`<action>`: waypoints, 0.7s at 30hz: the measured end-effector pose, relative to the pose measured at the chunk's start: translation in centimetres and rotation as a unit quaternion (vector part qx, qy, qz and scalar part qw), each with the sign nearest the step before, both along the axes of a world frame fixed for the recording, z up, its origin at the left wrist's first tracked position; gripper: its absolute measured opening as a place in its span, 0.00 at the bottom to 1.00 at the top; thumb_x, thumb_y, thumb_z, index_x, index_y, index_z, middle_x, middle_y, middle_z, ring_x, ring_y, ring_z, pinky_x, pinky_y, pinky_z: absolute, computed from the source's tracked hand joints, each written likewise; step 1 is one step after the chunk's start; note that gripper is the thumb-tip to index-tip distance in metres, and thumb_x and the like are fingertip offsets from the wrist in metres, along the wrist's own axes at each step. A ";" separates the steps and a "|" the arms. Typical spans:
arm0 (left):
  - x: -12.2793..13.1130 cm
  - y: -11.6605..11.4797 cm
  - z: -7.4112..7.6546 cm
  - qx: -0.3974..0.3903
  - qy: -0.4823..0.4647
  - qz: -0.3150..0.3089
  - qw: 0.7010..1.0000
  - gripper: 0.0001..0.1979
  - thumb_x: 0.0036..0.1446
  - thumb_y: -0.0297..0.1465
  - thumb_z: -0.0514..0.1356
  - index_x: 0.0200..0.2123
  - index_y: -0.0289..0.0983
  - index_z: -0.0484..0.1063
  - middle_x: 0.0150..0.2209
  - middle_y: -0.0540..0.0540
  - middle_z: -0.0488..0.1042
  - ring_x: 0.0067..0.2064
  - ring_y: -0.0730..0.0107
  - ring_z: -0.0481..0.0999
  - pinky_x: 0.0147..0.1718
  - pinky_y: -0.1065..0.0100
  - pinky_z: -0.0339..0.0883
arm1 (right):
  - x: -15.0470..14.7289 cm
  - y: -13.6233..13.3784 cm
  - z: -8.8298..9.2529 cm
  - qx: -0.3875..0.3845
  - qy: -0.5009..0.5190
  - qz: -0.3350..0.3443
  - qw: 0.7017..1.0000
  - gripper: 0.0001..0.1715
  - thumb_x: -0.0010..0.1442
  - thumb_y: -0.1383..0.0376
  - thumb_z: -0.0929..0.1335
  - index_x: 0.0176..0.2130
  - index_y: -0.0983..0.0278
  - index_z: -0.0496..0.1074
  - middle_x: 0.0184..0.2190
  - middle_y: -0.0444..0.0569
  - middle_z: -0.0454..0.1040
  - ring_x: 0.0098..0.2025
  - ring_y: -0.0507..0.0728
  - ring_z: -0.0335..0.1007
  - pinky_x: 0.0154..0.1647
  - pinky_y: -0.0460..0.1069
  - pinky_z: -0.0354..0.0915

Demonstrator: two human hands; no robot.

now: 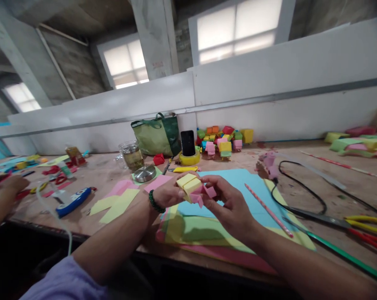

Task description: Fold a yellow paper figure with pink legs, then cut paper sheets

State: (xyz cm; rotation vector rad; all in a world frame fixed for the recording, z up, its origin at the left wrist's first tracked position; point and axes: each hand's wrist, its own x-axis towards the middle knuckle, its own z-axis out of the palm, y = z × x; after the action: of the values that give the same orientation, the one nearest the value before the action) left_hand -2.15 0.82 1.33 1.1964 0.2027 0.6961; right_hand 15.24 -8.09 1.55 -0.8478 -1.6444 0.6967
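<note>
My left hand (169, 194) is closed round a small yellow block-shaped craft piece (190, 182), which looks like folded foam or card. Pink folded strips (202, 193) stick out from its right side. The fingers of my right hand (227, 204) pinch these pink strips at the block's edge. Both hands are above a stack of coloured sheets, with a blue sheet (238, 177) on top and green, yellow and pink ones below. Where the pink strips meet the block is partly hidden by my fingers.
A pink-striped pencil (269, 210), a pink glue gun (269, 164) with a black cord and large scissors (335, 223) lie right. A glass mug (132, 156), green bag (157, 133), phone (188, 143) and small colourful models (222, 139) stand behind. Another person's hand (15, 183) is far left.
</note>
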 end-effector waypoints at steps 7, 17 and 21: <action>0.2 -0.1 0.1 0.038 0.011 0.009 0.999 0.27 0.32 0.30 0.74 0.39 0.33 0.71 0.32 0.46 0.74 0.31 0.71 0.73 0.30 0.73 0.68 | -0.4 0.4 0.0 -0.015 0.063 0.019 0.998 0.17 0.58 0.54 0.68 0.42 0.62 0.64 0.29 0.43 0.69 0.26 0.50 0.63 0.25 0.45 0.63; 0.1 -0.4 0.3 0.068 0.031 0.018 0.997 0.26 0.34 0.29 0.74 0.39 0.34 0.70 0.30 0.49 0.72 0.31 0.73 0.71 0.30 0.74 0.66 | -0.6 0.6 -1.0 -0.024 0.082 0.020 0.996 0.17 0.59 0.55 0.68 0.43 0.61 0.62 0.28 0.42 0.68 0.26 0.50 0.60 0.24 0.45 0.59; 0.1 -0.3 0.2 0.076 0.033 0.015 0.996 0.26 0.35 0.28 0.73 0.40 0.35 0.70 0.31 0.49 0.72 0.32 0.73 0.71 0.30 0.74 0.66 | -0.6 0.5 -1.0 -0.025 0.076 0.013 0.997 0.17 0.58 0.56 0.69 0.43 0.61 0.62 0.29 0.42 0.68 0.27 0.50 0.62 0.27 0.46 0.62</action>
State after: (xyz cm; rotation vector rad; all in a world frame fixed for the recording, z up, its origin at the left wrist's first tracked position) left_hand -2.08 0.57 1.55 1.3650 0.2260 0.7085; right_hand 14.63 -7.55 0.52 -0.7902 -1.5083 0.8045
